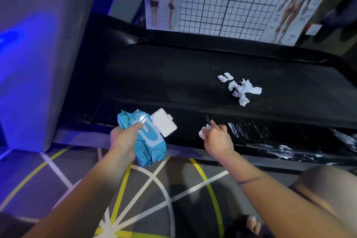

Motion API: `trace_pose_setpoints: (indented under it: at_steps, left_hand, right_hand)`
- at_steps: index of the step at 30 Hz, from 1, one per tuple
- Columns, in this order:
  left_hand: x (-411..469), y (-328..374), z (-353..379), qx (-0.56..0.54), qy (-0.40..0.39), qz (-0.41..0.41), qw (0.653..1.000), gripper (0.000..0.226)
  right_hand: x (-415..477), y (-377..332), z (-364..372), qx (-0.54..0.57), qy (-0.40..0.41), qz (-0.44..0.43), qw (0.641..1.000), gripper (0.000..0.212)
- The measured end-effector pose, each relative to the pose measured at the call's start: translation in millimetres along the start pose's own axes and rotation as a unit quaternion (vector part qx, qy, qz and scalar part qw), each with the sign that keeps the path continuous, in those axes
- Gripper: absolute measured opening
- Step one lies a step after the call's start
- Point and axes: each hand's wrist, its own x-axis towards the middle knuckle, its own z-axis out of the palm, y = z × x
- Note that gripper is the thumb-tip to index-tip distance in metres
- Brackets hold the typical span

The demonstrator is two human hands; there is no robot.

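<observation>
Grips the wet-wipe pack [148,141] in the left hand [125,137] at lower centre of the frame, fingers [135,126] curled round its upper end and thumb laid across the top face beside the dispensing slot. Carries it clear of the floor [58,170] and close to the other hand, probably so that the next sheet can be drawn without putting anything down. Shows the flip lid [164,124] swung fully open toward the right of the frame, inner face up, leaving the slot exposed. Sets the pack's long axis on a steep diagonal from upper left to lower right, lid end uppermost and pointing toward the treadmill. Pinches a small folded wipe [202,133] in the right hand [217,139], just right of the pack, fingers bunched tightly on it. Presses the wipe against the ribbed side rail [270,131] of the treadmill, near the rail's upper edge. Judged to be the wiping step, given the glossy wet streaks along the rail toward the right edge of the frame. Cannot tell the wipe's own long axis: too little of it shows beyond the fingers. Places a cluster of crumpled used wipes [239,89] on the black belt [173,79], right of centre and well apart from both hands, probably parked there as discards to be collected later.
</observation>
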Motion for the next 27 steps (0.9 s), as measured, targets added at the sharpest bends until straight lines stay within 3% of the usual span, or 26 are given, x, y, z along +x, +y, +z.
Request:
trace_pose_setpoints:
  at_steps: [5,11,20,23,27]
  left_hand:
    - [4,-1,-1,0.001,0.006,0.005,1.000,0.032]
    - [7,-2,2,0.011,0.009,0.003,1.000,0.035]
    - [3,-4,19,0.016,-0.008,0.000,1.000,0.031]
    - [2,-7,23,0.018,-0.009,0.003,1.000,0.030]
    - [1,-7,25,0.017,-0.008,0.001,1.000,0.031]
  right_hand:
    - [11,-1,-9,0.039,-0.012,0.022,0.999,0.042]
    - [3,4,-13,0.007,-0.022,0.001,1.000,0.041]
    - [-27,33,-17,-0.081,0.019,-0.111,0.990,0.021]
    - [-24,44,-15,-0.068,0.018,-0.136,0.988,0.028]
    - [-18,53,-37,0.004,0.030,-0.086,0.996,0.036]
